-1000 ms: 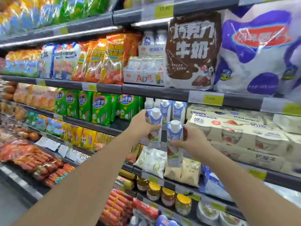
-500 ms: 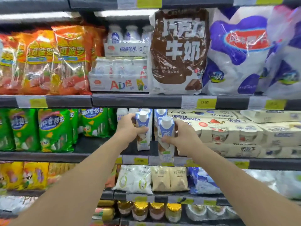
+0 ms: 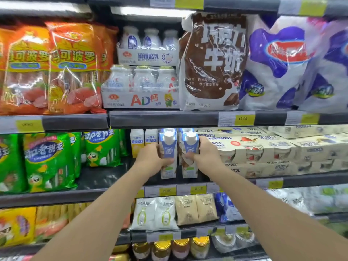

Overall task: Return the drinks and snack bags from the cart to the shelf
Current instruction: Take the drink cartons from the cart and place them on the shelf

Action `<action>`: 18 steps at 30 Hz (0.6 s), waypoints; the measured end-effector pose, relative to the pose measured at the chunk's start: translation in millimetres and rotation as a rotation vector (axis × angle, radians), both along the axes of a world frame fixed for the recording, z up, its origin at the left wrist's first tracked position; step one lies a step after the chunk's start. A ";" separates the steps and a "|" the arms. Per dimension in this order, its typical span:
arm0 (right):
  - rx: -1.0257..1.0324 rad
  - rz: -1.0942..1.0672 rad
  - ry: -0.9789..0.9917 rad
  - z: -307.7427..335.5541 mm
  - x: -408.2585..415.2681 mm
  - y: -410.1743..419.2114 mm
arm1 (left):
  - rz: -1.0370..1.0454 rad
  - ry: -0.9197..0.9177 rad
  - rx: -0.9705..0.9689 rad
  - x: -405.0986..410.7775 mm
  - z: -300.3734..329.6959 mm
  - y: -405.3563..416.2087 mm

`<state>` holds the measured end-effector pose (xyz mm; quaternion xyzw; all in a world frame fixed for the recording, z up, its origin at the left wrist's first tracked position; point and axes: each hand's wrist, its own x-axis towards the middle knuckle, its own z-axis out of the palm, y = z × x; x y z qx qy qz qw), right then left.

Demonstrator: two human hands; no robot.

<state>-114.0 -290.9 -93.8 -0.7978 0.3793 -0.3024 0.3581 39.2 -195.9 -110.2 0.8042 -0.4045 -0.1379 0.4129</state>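
Note:
Two blue-and-white drink cartons with white caps stand side by side at the front of the middle shelf (image 3: 94,187). My left hand (image 3: 150,160) grips the left carton (image 3: 168,147) from its left side. My right hand (image 3: 206,156) grips the right carton (image 3: 190,146) from its right side. Both cartons are upright and their bases seem to rest on the shelf. More cartons of the same kind stand just behind them. The cart is out of view.
Small yellow-and-white cartons (image 3: 137,142) stand left of the drinks, green snack bags (image 3: 47,161) further left. Cream multipack boxes (image 3: 263,147) fill the right. Above are orange sausage bags (image 3: 71,68), bottle packs (image 3: 141,91) and a brown milk bag (image 3: 212,61).
Both hands have carried the two cartons forward and down onto the middle shelf's front. The view has swung right and closer to the shelf.

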 end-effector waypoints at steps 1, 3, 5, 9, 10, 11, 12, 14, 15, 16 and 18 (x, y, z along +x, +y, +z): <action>0.003 -0.016 0.011 -1.5 1.9 -0.7 | -0.014 -0.002 0.025 1.6 -4.2 0.1; 0.013 -0.048 0.019 -6.2 4.0 0.1 | -0.025 -0.008 0.049 3.4 -11.2 0.6; 0.041 -0.064 0.009 -14.1 4.6 3.8 | -0.019 -0.004 0.043 3.7 -15.8 0.4; 0.101 -0.102 0.025 -31.1 6.4 12.6 | -0.017 -0.007 0.027 0.1 -16.2 -1.4; 0.102 -0.118 0.032 -33.9 6.9 13.2 | -0.015 -0.006 0.027 -0.6 -16.1 -1.8; 0.091 -0.130 0.040 -35.7 7.8 12.9 | -0.011 -0.007 0.024 -1.2 -16.1 -2.1; 0.081 -0.137 0.045 -37.0 8.5 12.5 | -0.007 -0.010 0.020 -1.5 -16.9 -2.4; 0.073 -0.140 0.038 -39.4 10.1 10.3 | -0.005 -0.016 0.012 -2.7 -17.8 -3.0; 0.071 -0.140 0.038 -39.7 10.6 9.8 | -0.004 -0.022 0.010 -3.9 -17.6 -3.2; 0.072 -0.140 0.042 -39.5 11.2 9.6 | 0.000 -0.029 0.009 -4.6 -17.4 -3.5; 0.074 -0.138 0.055 -39.3 11.2 9.8 | 0.004 -0.036 0.012 -5.9 -16.8 -3.5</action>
